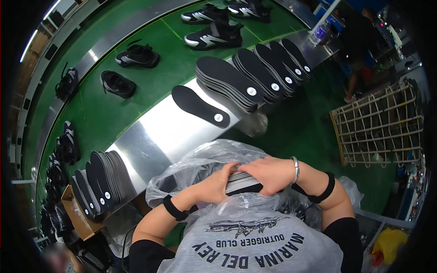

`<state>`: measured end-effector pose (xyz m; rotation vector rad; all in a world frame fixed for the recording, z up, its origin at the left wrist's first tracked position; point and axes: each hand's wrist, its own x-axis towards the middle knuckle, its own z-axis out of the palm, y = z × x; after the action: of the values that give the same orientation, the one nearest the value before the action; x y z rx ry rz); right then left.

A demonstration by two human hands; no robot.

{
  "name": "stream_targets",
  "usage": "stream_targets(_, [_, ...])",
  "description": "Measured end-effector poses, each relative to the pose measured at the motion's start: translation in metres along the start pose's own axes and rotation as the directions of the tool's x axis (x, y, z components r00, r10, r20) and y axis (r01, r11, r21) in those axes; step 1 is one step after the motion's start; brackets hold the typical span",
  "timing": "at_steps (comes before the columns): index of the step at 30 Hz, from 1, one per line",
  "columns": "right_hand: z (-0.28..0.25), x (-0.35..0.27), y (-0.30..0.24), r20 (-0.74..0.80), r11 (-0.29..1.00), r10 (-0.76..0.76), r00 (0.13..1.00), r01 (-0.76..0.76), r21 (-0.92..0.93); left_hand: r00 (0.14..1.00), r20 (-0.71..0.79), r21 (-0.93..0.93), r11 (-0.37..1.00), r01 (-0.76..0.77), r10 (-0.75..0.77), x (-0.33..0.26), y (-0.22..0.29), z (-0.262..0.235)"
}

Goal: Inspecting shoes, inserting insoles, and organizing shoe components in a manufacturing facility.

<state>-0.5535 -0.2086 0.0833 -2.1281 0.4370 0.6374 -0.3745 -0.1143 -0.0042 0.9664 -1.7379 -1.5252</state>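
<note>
Green belt (154, 87), held insoles (241, 181), grey-black layers

Left arm (157, 223): elbow bent outward, forearm slanting up and to the right. Right arm (334, 204): elbow bent more sharply, forearm running up and to the left. Left hand (214, 186) and right hand (271, 175) close together, palms turned inward, each in a clasping grip. Digits of both nearly meet at the upper side; some fingers partly hidden from view

Sneakers (213, 37) and insoles (223, 75) along a conveyor (154, 87) show a shoe factory.
</note>
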Motion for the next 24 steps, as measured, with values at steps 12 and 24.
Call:
stream_targets(12, [0.159, 0.023, 0.053, -0.102, 0.636, 0.077, 0.992, 0.030, 0.771, 0.891, -0.423, -0.699, 0.684, -0.206, -0.164, -0.077, 0.003, -0.110])
stream_targets(24, [0.282, -0.081, 0.128, 0.195, 0.737, 0.602, 0.774, -0.633, 0.239, 0.566, -0.552, -0.825, 0.301, -0.478, -0.613, 0.092, -0.086, -0.169])
